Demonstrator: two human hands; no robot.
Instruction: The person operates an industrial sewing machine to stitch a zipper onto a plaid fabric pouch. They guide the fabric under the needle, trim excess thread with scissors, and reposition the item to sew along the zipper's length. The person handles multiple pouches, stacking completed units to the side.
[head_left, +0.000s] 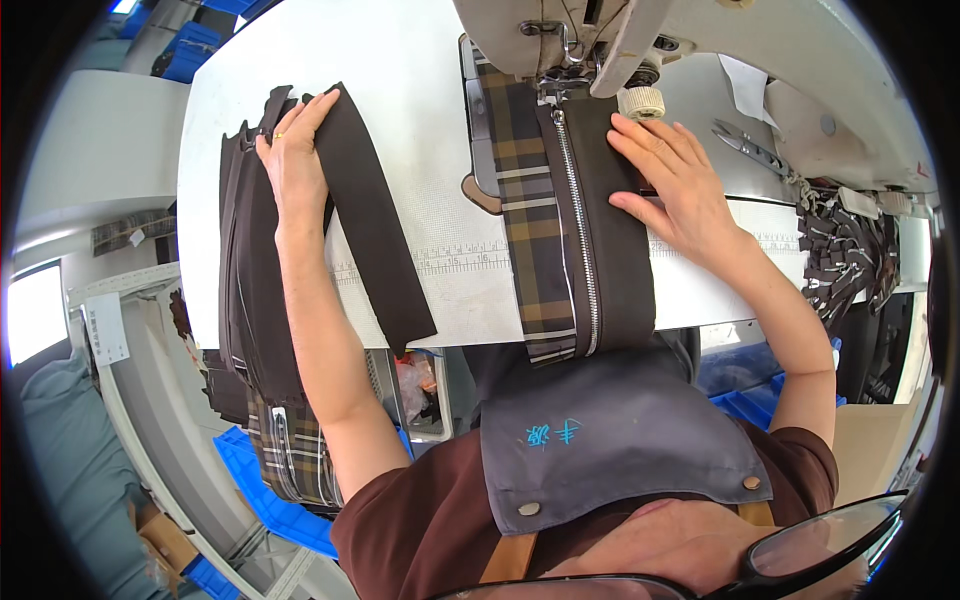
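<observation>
My left hand is at the left of the white table, fingers closed on the upper end of a dark brown fabric strip. That strip slants down past the table's front edge. Beneath my left wrist lies a pile of dark fabric pieces with zippers. My right hand lies flat, fingers apart, at the right edge of a dark fabric panel. A metal zipper runs along this panel, with plaid fabric on its left. The panel's far end sits under the presser foot of the sewing machine.
Thread snips lie right of the machine's needle area. A bunch of dark fabric pieces hangs at the right. A ruler strip crosses the white table. Blue bins stand below, at the left and right.
</observation>
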